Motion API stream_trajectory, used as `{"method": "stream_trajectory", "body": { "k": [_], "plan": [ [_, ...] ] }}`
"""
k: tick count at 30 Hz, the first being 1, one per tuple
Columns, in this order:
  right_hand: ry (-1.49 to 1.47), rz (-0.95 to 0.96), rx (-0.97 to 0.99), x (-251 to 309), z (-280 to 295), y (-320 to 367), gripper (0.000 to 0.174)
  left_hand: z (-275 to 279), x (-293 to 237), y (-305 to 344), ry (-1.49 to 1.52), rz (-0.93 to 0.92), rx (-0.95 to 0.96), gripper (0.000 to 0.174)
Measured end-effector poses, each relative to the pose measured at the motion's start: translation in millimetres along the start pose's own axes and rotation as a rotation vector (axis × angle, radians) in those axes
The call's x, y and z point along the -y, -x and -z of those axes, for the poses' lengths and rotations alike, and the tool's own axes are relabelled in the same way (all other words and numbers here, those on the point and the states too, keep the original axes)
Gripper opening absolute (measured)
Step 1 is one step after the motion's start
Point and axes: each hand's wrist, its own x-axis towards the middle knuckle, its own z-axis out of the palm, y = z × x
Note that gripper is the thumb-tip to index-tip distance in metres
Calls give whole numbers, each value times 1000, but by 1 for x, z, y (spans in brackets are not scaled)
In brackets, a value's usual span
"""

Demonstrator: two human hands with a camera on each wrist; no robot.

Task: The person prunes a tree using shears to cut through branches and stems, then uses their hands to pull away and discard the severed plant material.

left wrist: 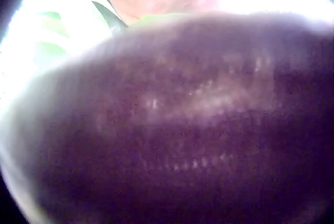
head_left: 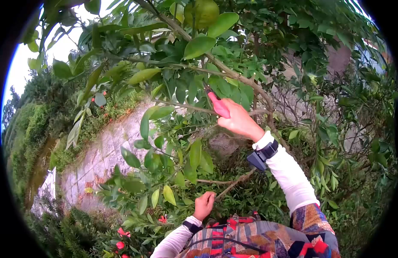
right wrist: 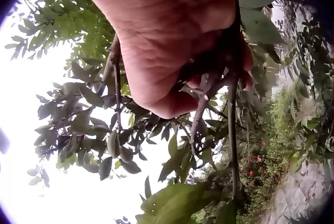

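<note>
In the head view my right hand (head_left: 239,120) is stretched forward and grips red-handled pruning shears (head_left: 218,105). Their dark tip points up among the leaves, close below a thin branch (head_left: 186,66). From the right wrist view, the right hand (right wrist: 162,41) has its fingers curled, with twigs (right wrist: 232,135) right beside and beyond them. My left hand (head_left: 204,205) is low, near the body, its fingers curled at the end of a bare branch (head_left: 235,182). Dark, blurred cloth (left wrist: 172,114) fills most of the left wrist view and hides that hand's work.
A thicker branch (head_left: 224,69) crosses above the right hand, and a green citrus fruit (head_left: 202,13) hangs at the top. Leafy twigs (head_left: 194,159) fill the space between the hands. A paved slope (head_left: 104,150) lies to the left, with red flowers (head_left: 121,234) below.
</note>
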Motion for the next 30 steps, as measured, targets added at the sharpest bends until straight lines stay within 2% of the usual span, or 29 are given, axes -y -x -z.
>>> {"method": "stream_trajectory", "body": {
  "k": [3,5,6,9,11,13,17,19,21,24,27,28,30],
  "plan": [
    [28,-27,-36,-1,0,-6,47,-2,-4,0,-2,3,-3,12],
    [18,1,-45,-7,-2,-9,43,-3,-5,1,2,-75,-39,12],
    [12,26,-73,-11,-2,-12,41,-2,-5,2,14,-2,6,13],
    [-67,97,-157,-19,-2,-13,35,-5,1,0,-8,-47,5,13],
    [-79,242,-390,-30,-8,-4,35,-3,5,-2,-15,-29,28,14],
    [-20,322,-449,-35,-16,17,39,-4,7,-5,-19,-8,49,14],
    [83,417,-304,-67,-51,67,47,-3,4,-16,-11,-13,51,15],
    [175,380,-186,-72,-65,74,46,-2,5,-20,-25,-22,84,15],
    [215,224,-104,-85,-81,65,43,-1,5,-23,-16,-21,90,15],
    [207,158,-94,-91,-94,37,40,-2,9,-22,-6,-16,79,15],
    [133,207,-150,-77,-100,9,41,-2,9,-16,-23,0,80,15],
    [78,265,-137,-85,-105,9,41,-2,11,-17,-2,-9,63,14],
    [159,439,-13,-98,-109,24,44,-2,12,-16,8,8,59,12]
  ]
}}
